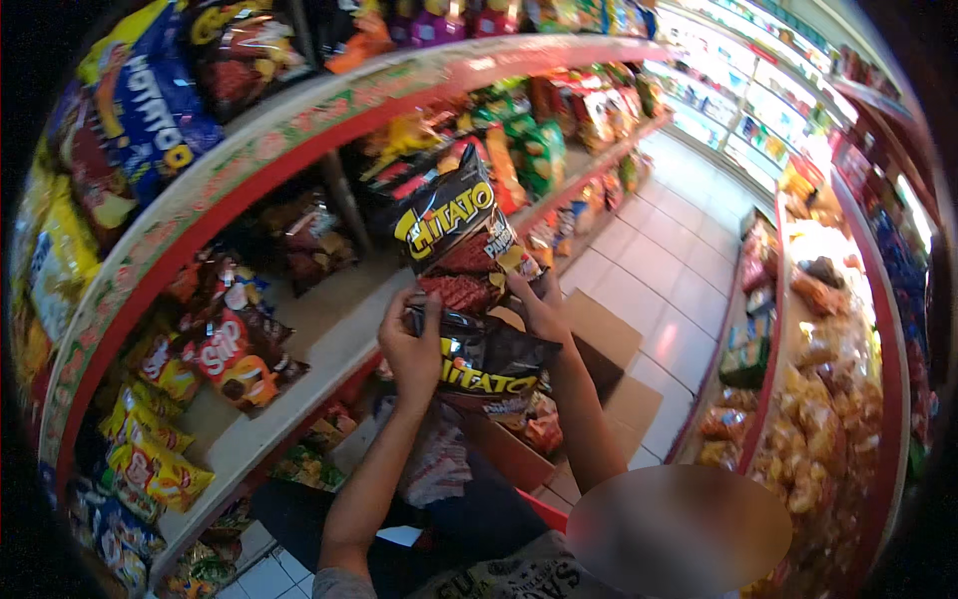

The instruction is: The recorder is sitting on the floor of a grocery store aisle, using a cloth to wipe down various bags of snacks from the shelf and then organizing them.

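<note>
A black Chitato potato chip bag (453, 213) with a picture of meat and chips is tilted in front of me, between both hands. My left hand (412, 341) grips its lower left side, thumb pointing up. On the lower right corner, my right hand (540, 303) has its thumb over the front. A second black Chitato bag (490, 367) is just below the hands, above an open cardboard carton (516, 457). Whether either hand also touches this second bag, I cannot tell.
Curved shelving (314, 329) on the left carries Slip snack bags (236, 356), yellow packets (161, 464) and a blue Hotato bag (157, 105). Carton flaps (602, 322) reach over the tiled aisle (636, 247). Bagged snacks (816, 404) line the right shelf; lit glass-door coolers (733, 97) stand behind.
</note>
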The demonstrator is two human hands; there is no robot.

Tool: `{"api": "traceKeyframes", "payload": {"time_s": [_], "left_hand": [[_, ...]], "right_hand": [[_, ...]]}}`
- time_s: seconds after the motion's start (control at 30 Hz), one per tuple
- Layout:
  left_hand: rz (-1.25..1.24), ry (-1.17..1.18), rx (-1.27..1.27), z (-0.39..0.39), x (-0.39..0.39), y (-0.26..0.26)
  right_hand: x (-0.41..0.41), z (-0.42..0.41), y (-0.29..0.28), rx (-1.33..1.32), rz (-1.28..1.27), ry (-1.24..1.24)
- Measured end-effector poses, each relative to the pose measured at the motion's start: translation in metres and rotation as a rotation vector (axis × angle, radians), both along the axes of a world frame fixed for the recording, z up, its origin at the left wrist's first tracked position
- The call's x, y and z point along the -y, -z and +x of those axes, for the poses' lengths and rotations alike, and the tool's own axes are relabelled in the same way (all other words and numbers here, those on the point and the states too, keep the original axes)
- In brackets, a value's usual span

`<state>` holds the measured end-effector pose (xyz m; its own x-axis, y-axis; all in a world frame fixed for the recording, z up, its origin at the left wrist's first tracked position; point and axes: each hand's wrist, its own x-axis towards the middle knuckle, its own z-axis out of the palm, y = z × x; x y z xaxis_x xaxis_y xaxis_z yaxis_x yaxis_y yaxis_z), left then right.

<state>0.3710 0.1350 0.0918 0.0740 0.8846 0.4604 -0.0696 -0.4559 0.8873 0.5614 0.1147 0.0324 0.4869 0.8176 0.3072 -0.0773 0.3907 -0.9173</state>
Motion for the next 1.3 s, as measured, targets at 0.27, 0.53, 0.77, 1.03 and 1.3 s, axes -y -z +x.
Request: {"api": "traceKeyframes", "payload": {"time_s": [0.27, 0.53, 0.77, 1.03, 1.3], "left_hand": [[-0.130, -0.035, 0.128, -0.012, 0.004, 0.011], [-0.340, -0.050, 0.346, -0.007, -0.006, 0.014], [-0.419, -0.068, 0.452, 0.002, 0.003, 0.029], [-0.526, -0.031, 0.348, 0.013, 0.016, 0.061], [-0.509, -0.099, 0.381, -0.056, -0.026, 0.022]], "right_hand": [[0.117, 0.066, 0.060, -0.256, -0.263, 0.299], [0.180, 0.133, 0.253, 0.037, -0.802, 0.710], [0.140, 0.001, 0.154, -0.082, -0.219, 0.026], [0.123, -0.044, 0.112, -0.252, -0.217, 0.195], [0.154, 0.061, 0.208, -0.149, -0.362, 0.323]]}}
